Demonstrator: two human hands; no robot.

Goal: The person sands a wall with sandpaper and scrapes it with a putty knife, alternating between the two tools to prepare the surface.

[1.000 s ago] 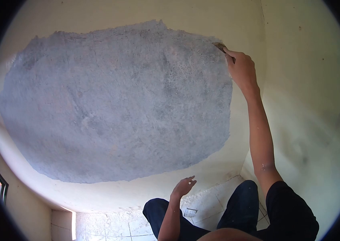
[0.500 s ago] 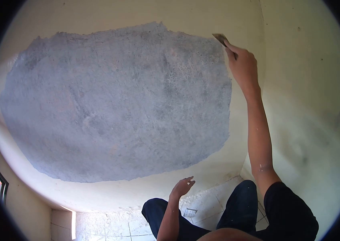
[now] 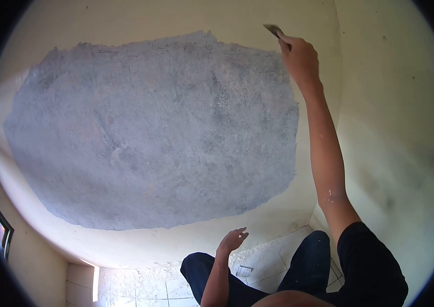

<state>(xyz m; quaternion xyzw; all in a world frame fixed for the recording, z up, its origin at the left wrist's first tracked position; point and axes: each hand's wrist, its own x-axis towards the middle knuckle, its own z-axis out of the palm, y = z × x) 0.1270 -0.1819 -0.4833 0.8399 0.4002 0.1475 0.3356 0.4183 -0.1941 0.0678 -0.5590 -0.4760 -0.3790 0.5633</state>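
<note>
My right hand (image 3: 300,57) is closed around the handle of a scraper (image 3: 272,29), reaching up to the top right of the wall. The flat blade points up and left, over cream paint (image 3: 242,23) just above the patch's upper right edge. Below and left of it spreads a large grey bare patch (image 3: 160,133) with a ragged border, where the cream coat is gone. My left hand (image 3: 233,239) hangs low in front of my knees, near the wall's foot, its fingers partly spread and holding nothing.
A side wall (image 3: 391,153) meets this wall in a corner at the right. White floor tiles (image 3: 150,290) carry scattered flakes along the wall's base. A small pale rectangular thing (image 3: 243,271) lies on the floor between my legs (image 3: 306,261). A dark-framed opening (image 3: 2,225) shows at far left.
My right hand has moved up and slightly left with the scraper, from the patch's top right corner onto the cream paint above. My left hand stays in nearly the same place.
</note>
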